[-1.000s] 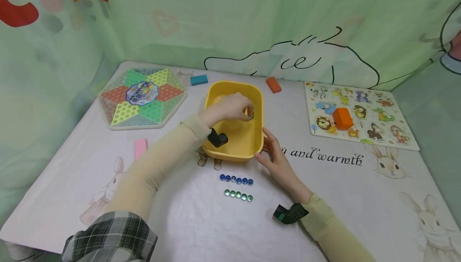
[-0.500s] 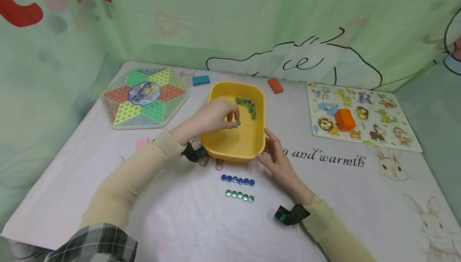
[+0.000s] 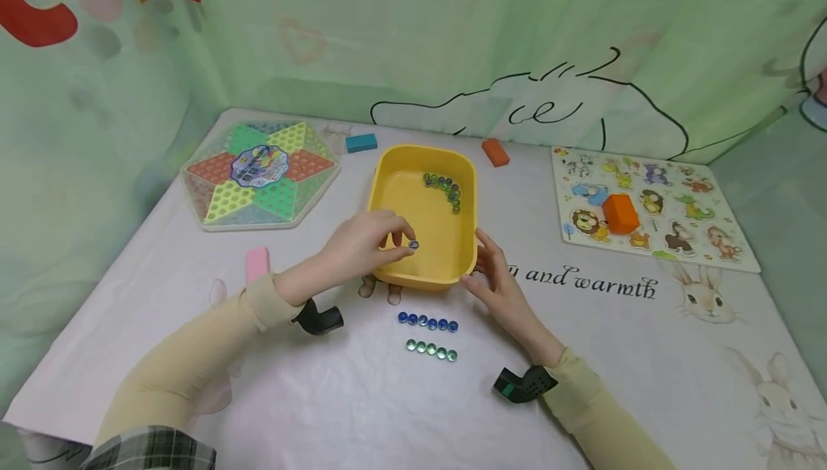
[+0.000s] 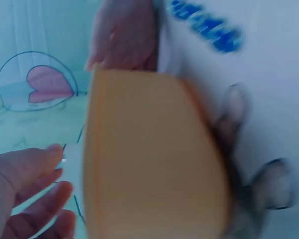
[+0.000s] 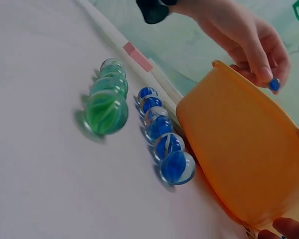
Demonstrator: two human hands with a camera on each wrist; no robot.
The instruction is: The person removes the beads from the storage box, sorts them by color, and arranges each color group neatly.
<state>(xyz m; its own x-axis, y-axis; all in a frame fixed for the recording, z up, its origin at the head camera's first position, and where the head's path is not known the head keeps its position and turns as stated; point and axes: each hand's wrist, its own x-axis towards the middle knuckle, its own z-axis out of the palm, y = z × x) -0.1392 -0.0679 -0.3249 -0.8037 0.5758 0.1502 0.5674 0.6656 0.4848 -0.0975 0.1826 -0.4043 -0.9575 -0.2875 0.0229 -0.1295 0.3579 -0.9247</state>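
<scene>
Tabletop (image 3: 646, 355) carries a hexagonal game board (image 3: 258, 174) far left, an animal puzzle (image 3: 646, 197) far right, plus pink (image 3: 257, 263), teal (image 3: 360, 142) and orange (image 3: 494, 152) blocks. Yellow tub (image 3: 423, 269) stands centre, long axis running near to far, loose marbles (image 3: 443, 186) in its far right corner. Near it lie a blue row (image 3: 427, 322) and a green row (image 3: 431, 350), both running left to right. Left hand (image 3: 365, 244) pinches a blue marble (image 3: 413, 245) above the tub's near rim. Right hand (image 3: 497, 283), fingers relaxed, touches the tub's near right wall.

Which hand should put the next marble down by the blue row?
Probably the left hand. It already pinches a blue marble over the yellow tub's near edge, close to the blue row. The right hand rests against the tub's corner.
</scene>
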